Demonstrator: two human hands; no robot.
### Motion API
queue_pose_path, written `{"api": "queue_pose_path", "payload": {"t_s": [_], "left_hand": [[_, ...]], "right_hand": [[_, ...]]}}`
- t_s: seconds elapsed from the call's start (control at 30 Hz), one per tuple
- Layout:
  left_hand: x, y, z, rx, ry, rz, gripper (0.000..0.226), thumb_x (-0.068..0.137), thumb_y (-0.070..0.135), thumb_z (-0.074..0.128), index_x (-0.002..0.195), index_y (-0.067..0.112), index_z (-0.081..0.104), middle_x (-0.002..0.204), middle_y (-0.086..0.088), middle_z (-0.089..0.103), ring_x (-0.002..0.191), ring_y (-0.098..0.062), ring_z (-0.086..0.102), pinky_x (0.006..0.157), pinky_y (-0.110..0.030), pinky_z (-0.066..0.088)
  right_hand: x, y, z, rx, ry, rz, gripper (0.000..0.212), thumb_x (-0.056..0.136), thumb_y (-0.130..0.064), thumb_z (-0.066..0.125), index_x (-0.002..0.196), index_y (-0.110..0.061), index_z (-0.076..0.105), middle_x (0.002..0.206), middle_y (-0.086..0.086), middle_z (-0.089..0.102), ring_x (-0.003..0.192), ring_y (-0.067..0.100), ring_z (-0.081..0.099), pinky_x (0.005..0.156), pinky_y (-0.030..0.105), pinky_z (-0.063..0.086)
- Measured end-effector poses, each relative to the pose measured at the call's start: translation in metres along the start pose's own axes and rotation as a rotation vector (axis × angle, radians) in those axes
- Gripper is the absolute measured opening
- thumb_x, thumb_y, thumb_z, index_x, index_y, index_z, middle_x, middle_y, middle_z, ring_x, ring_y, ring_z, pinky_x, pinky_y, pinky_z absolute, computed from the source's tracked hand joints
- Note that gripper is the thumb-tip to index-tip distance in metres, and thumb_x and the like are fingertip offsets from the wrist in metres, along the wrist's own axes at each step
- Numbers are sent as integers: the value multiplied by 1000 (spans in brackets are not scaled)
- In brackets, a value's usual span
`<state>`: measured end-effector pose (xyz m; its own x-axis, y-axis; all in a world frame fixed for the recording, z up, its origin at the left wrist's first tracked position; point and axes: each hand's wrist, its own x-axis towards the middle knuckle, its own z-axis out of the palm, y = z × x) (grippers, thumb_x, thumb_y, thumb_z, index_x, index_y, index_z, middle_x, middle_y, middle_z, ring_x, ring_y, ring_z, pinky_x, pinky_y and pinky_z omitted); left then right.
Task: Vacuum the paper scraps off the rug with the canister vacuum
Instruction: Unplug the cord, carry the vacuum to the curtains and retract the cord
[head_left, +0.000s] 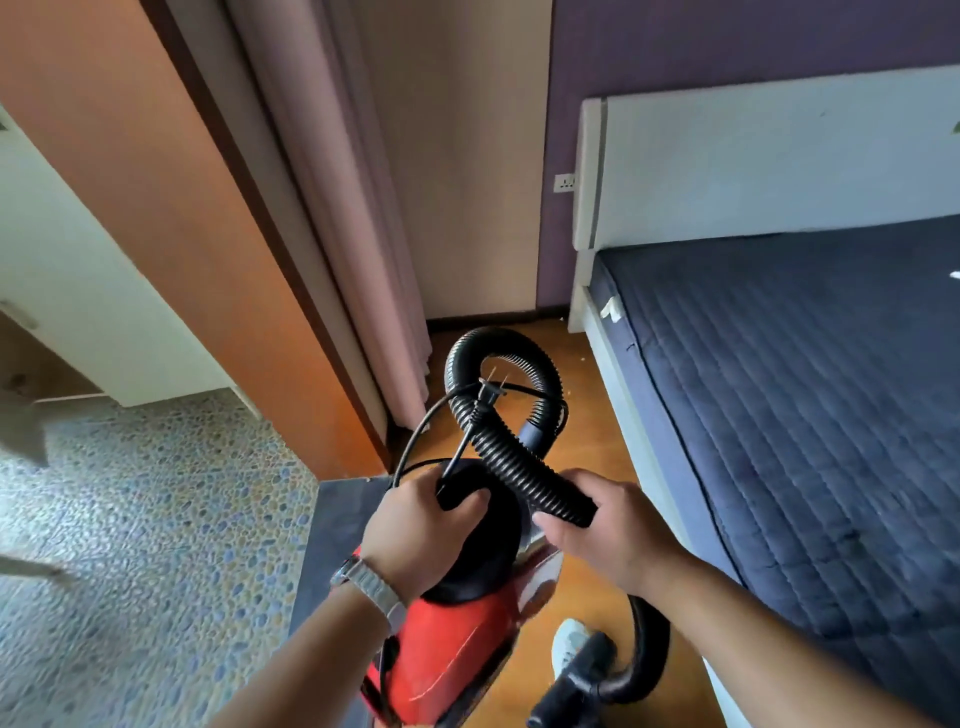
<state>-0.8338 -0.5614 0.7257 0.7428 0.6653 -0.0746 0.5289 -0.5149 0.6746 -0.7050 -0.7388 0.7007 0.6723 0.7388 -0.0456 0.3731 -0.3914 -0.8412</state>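
I carry a red canister vacuum (457, 639) with a black top above the wooden floor. My left hand (421, 525) grips the black handle on its top, together with the black power cord (415, 441), whose plug (488, 395) sticks up beside the hose. My right hand (608, 530) is closed around the ribbed black hose (498, 441), which loops up in front of me. The rigid black tube and nozzle (587, 680) hang low at the bottom. No rug or paper scraps are clearly in view.
A bed with a dark blue quilted mattress (810, 415) and white headboard (753, 161) fills the right. A wall socket (564, 182) sits beside the headboard. Pink curtain (343, 208) and an orange door frame (156, 208) stand left; a pebble-patterned floor (145, 519) lies beyond.
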Motion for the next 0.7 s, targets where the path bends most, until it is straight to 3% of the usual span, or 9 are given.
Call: {"api": "queue_pose_path", "payload": {"t_s": [0.1,0.17,0.23,0.37,0.47,0.6,0.7], "left_hand": [[52,17,19,10,-3,-53,9,79,50,65,74,45,59,66,16,64,70,-11,64,62,-26,49],[82,31,29,33,-10,-58,4,81,45,66,83,47,62,68,19,65,70,-6,64,61,-24,48],[114,47,40,51,-4,-64,13,81,46,67,93,42,66,70,17,65,71,-7,64,62,-24,47],[175,76,58,52,9,-69,11,82,48,67,88,45,57,65,18,60,63,-5,57,52,-15,38],[213,95,62,39,45,-71,13,82,49,65,90,39,62,65,17,62,61,-1,58,49,-11,35],[269,118,70,40,50,-69,18,81,51,64,85,33,64,71,12,66,70,-12,65,58,-24,47],[307,130,75,34,72,-74,19,80,50,66,72,37,54,69,14,63,73,-17,64,62,-29,48]], "right_hand": [[53,19,-22,8,-36,-15,18,72,-56,64,88,-48,62,72,-8,66,66,10,60,62,32,51],[83,29,-43,30,-72,-21,13,74,-54,66,86,-52,61,70,-11,65,63,6,57,58,26,47],[113,38,-66,48,-95,-23,10,76,-51,66,84,-53,60,66,-14,62,59,3,53,57,22,42],[175,56,-106,50,-105,-53,13,79,-51,69,81,-58,58,68,-18,61,62,2,55,60,24,45],[212,57,-128,51,-93,-90,13,79,-52,68,82,-58,58,70,-11,63,65,7,58,60,26,46],[267,63,-152,16,-35,-122,13,76,-53,68,81,-59,58,72,-16,65,69,4,60,63,26,50],[307,69,-166,-20,-12,-133,10,71,-61,63,79,-57,57,71,-18,64,68,4,60,62,26,50]]}}
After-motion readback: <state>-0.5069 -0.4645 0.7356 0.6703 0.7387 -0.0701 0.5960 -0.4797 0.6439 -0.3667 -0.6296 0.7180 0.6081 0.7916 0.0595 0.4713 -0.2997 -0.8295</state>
